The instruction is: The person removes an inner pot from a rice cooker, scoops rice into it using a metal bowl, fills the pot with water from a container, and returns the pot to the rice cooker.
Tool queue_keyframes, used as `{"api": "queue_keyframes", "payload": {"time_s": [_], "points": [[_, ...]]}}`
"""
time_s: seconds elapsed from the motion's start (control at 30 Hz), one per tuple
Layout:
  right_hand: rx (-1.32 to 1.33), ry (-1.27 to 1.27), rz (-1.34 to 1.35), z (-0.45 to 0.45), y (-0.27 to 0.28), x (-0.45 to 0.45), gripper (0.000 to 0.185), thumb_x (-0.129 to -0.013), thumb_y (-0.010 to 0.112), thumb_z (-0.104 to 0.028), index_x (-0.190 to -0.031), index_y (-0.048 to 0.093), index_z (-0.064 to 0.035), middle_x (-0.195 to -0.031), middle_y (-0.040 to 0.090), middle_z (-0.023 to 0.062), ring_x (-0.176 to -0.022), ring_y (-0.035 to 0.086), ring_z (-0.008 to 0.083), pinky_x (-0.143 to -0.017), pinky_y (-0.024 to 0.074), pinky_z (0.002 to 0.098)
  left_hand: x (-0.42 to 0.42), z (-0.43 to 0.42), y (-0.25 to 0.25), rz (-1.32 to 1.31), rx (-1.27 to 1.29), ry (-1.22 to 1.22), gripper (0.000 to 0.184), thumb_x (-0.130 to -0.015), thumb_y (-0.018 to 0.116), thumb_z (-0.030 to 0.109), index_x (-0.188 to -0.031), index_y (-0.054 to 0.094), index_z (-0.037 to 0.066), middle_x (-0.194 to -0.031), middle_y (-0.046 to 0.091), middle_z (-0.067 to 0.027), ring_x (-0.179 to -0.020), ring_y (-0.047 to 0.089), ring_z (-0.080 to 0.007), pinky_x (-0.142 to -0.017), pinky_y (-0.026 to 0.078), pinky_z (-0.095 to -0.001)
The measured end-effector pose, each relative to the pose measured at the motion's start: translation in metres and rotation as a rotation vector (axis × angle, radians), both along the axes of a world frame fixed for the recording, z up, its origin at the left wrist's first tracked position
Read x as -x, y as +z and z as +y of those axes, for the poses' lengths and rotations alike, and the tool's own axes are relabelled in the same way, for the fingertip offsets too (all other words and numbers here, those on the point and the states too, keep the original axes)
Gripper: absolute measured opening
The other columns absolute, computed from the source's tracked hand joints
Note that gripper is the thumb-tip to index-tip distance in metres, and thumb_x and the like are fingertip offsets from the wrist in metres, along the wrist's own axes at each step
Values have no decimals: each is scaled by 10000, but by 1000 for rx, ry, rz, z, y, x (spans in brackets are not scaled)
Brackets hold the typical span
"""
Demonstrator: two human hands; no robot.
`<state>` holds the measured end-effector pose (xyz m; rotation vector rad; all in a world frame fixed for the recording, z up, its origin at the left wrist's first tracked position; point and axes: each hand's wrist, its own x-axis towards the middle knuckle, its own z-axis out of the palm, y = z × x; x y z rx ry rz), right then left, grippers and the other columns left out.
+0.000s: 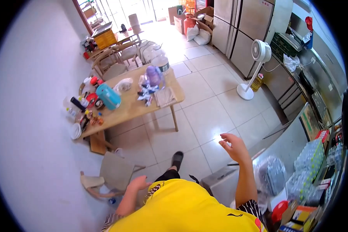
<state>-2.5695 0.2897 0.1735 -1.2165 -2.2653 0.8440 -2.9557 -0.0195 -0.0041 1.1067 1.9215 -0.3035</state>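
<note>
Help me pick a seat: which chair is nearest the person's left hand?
The chair at lower left, on the table's near side, close to the left hand. The other chairs stand around the far side.

Chair [117, 170] before the table [134, 106], fan [261, 51] to the table's right.

One left hand [140, 183], one right hand [234, 148], at least three chairs [115, 170], one dark shoe [177, 159], one standing fan [261, 51], one steel fridge [254, 19], one teal jug [109, 97], one red gas cylinder [188, 24], two white sacks [202, 38], one oil bottle [256, 83]
</note>
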Motion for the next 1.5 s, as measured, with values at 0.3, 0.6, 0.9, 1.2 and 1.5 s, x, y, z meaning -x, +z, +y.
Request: {"api": "queue_keyframes", "payload": {"time_s": [0.3, 0.6, 0.9, 1.2, 1.5], "points": [[688, -158, -533, 107, -256, -66, 462, -853, 691, -372, -1123, 659, 2, -1128, 671, 223, -1069, 628, 393, -929, 498, 468, 19, 446, 16, -66, -274, -524, 520, -879, 643, 390, -1262, 571, 46, -1246, 622, -182, -1149, 585, -364, -954, 486, -449], [1167, -341, -572, 245, -349, -105, 458, -842, 682, -408, -1088, 681, -22, -1062, 692, 218, -1016, 660, 365, -877, 517, 447, 1, 804, 11, -276, -588, -540, 506, -890, 637, 386, -1262, 548, 54, -1211, 631, -192, -1124, 597, -365, -940, 493, -452], [427, -450, -450, 794, -354, -144, 184, -877, 631, -226, -919, 706, -63, -764, 691, 102, -696, 643, 220, -634, 508, 386, 70, 971, -29, -196, -313, -109, 557, -877, 657, 375, -1293, 554, 20, -1270, 613, -204, -1188, 577, -355, -997, 469, -442], [110, -314, -77, 1261, -286, 59, 171, -924, 628, -159, -1027, 630, -22, -861, 667, 77, -716, 627, 182, -682, 531, 345, 187, 1185, -107, -54, -174, 20, 595, -859, 661, 428, -1288, 572, 25, -1275, 617, -202, -1176, 582, -365, -998, 464, -450], [850, 154, -678, 1345, -284, 194, 515, -856, 689, -419, -1164, 668, -6, -1093, 701, 184, -1007, 672, 310, -861, 529, 418, 332, 1562, 22, -174, -681, 200, 464, -923, 612, 333, -1273, 569, 32, -1249, 626, -196, -1159, 587, -366, -972, 480, -451]]}}
